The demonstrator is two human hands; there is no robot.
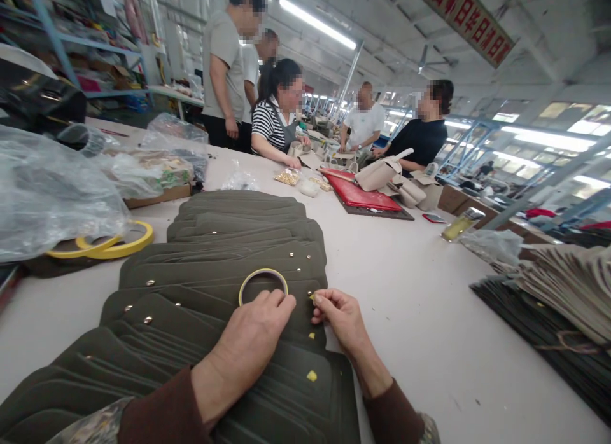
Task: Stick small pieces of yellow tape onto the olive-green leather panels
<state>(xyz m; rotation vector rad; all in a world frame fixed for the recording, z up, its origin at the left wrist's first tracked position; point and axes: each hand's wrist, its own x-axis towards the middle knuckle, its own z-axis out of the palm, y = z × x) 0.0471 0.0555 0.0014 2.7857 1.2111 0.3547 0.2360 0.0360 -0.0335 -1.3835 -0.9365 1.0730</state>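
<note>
Across the near middle of the bench (405,323), overlapping dark green panels (200,266) lie in a long, fanned row, dotted with shiny metal studs (148,320). Over their right half, the left hand (251,339) has its grip clamped on the near edge of a roll of yellow tape (263,271). Just right of it, by the panels' right edge, the right hand (342,318) pinches a small yellow scrap (312,297), thumb and finger together. Nearer, two yellow pieces (312,376) sit on the panels. Far left are more yellow rolls (121,250); far right, a bottle (462,226).
</note>
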